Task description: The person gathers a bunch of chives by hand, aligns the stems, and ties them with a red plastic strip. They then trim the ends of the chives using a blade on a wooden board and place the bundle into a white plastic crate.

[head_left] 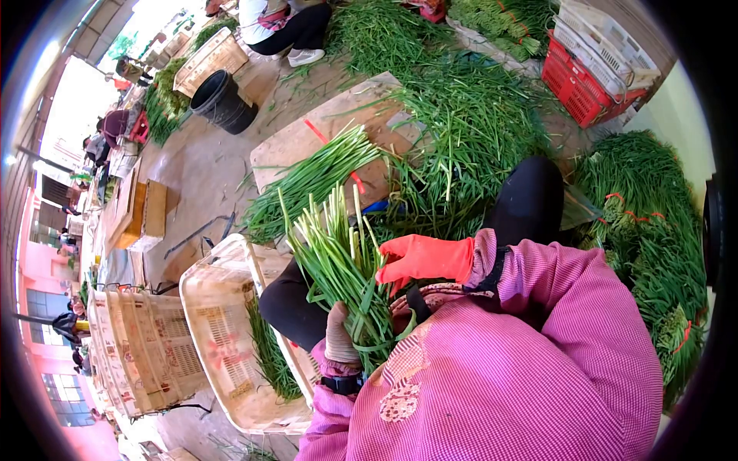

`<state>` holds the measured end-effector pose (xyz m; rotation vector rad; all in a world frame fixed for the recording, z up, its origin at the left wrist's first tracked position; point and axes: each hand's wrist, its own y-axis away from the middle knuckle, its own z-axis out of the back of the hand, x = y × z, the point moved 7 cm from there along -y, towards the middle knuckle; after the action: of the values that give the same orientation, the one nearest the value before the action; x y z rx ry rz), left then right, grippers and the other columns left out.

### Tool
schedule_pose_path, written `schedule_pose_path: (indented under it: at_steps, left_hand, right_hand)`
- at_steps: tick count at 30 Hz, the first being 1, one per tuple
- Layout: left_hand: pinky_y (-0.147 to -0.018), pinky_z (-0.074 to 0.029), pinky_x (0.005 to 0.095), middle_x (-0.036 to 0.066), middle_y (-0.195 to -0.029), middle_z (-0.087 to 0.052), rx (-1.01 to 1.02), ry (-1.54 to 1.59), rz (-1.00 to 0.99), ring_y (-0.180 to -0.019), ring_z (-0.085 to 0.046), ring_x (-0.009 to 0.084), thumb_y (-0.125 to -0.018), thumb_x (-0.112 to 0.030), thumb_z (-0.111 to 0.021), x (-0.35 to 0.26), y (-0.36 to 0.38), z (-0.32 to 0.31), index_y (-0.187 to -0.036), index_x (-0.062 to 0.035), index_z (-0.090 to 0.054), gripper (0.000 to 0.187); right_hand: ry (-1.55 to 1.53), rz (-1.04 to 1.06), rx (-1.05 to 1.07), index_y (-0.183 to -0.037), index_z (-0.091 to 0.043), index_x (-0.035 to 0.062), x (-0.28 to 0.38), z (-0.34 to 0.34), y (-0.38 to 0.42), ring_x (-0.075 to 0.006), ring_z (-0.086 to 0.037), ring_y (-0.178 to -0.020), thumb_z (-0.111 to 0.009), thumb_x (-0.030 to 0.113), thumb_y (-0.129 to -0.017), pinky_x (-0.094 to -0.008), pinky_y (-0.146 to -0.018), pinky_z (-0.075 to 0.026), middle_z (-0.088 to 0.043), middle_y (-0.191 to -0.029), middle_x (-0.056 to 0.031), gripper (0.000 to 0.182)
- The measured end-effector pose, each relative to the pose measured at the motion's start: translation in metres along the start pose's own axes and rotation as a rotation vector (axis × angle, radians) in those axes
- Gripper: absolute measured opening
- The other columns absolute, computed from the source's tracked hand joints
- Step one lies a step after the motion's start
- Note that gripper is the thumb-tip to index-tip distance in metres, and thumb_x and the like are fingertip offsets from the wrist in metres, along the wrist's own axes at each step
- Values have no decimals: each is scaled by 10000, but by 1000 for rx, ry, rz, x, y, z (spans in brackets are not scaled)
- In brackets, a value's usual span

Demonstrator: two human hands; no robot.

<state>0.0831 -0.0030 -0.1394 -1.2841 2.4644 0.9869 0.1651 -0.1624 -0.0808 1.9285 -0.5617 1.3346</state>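
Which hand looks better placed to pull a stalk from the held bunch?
Probably the right hand: it is at the side of the bunch, while the left hand grips it lower down.

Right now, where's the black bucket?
Head view, upper left: the black bucket is on the floor, just below a pale crate and up-left of the board.

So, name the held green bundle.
The pale-ended green bundle in the left hand; the bundle on the brown board and the red-tied bundles lie unheld.

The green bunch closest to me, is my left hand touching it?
Touching: the head view shows the left hand holding the green bunch, thumb against the stems.
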Motion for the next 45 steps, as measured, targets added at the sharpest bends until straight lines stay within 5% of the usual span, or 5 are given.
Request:
schedule_pose_path:
  at_steps: [17, 28, 33, 38, 45]
  left_hand:
    - [-895, -549, 408, 163, -1144, -655, 53, -46, 162, -1007, -649, 288, -858, -489, -666, 13, 5, -26, -1284, 9, -537, 668]
    - [-867, -557, 395, 130, -1171, -642, 26, -153, 108, -1025, -641, 266, -839, -545, -679, 17, 0, 4, -1299, -40, -541, 696]
    - [-907, -542, 424, 172, -1223, -618, 80, -173, 93, -1041, -633, 302, -809, -600, -675, 11, 5, -9, -1313, -12, -519, 790]
    - [-898, -546, 448, 185, -1228, -611, 92, -174, 106, -1051, -626, 314, -810, -608, -664, 11, 1, 2, -1311, 0, -511, 803]
    - [-871, -553, 429, 151, -1185, -625, 59, -168, 102, -1031, -630, 288, -825, -601, -659, 12, 1, 14, -1278, -25, -534, 743]
  right_hand:
    - [12, 74, -54, -976, -690, 36, 31, 12, 7, -96, -619, -603, -612, 168, -924, -235, -560, -509, -716, -950, -33, 162]
    - [293, 686, -1092, -975, -703, 66, 180, 221, 116, -121, -604, -715, -566, 379, -950, -276, -629, -489, -695, -889, -25, 343]
    - [1297, 133, -1388, -1046, -671, 45, 177, 268, 136, -172, -655, -814, -565, 492, -934, -336, -700, -512, -694, -911, -106, 473]
    - [270, 19, -441, -1256, -564, 54, 83, 173, 54, -169, -681, -757, -611, 503, -916, -307, -660, -542, -702, -960, -127, 565]
    - [234, -14, 0, -1042, -627, 12, 42, 42, 2, -173, -669, -661, -596, 536, -918, -266, -575, -519, -695, -907, -116, 539]
